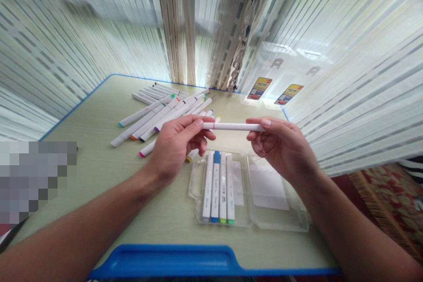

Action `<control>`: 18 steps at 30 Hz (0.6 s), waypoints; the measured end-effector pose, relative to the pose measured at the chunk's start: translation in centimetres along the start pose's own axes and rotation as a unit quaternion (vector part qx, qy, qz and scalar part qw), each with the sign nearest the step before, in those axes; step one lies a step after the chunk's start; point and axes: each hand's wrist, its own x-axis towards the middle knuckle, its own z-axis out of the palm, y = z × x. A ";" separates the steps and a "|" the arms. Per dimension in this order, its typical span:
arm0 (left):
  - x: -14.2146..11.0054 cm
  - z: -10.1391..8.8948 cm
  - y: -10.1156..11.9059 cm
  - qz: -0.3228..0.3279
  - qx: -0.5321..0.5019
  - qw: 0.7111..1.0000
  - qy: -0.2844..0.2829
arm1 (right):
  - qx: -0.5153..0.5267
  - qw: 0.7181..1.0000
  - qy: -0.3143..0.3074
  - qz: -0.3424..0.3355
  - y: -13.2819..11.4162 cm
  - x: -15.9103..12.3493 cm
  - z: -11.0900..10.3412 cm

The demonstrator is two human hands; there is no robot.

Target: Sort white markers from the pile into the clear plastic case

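Observation:
My left hand (178,147) and my right hand (277,145) both pinch a white double-ended marker (233,126), one at each end, and it lies level in the air above the desk. A thin red band shows on the marker near my left fingers. Below my hands lies an open clear plastic case (195,185) holding several white markers (215,185) side by side, with blue, green and white tips. A loose pile of similar markers (158,114) lies beyond my left hand, partly hidden by it.
The pale wood-grain desk (99,163) has a blue edge and a blue moulded handle (161,257) at the near side. Striped translucent blinds (99,22) stand behind it, with plastic packets with yellow labels (259,88) at the far right. A patterned rug (386,202) lies on the right, and a pixelated patch (33,180) covers the left.

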 end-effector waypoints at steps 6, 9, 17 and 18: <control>-0.3 0.1 0.1 0.016 -0.004 0.999 -0.042 | 0.032 0.998 0.043 0.025 0.1 0.6 -0.4; -0.5 0.3 0.1 0.020 -0.005 0.998 -0.058 | 0.049 0.996 0.059 0.038 0.0 0.8 -0.5; -0.9 0.3 0.2 0.030 -0.020 0.995 -0.097 | 0.066 0.991 0.088 0.071 -0.4 1.0 -0.3; -1.0 0.3 0.3 0.025 -0.023 0.994 -0.100 | 0.068 0.991 0.091 0.077 -0.4 1.0 -0.2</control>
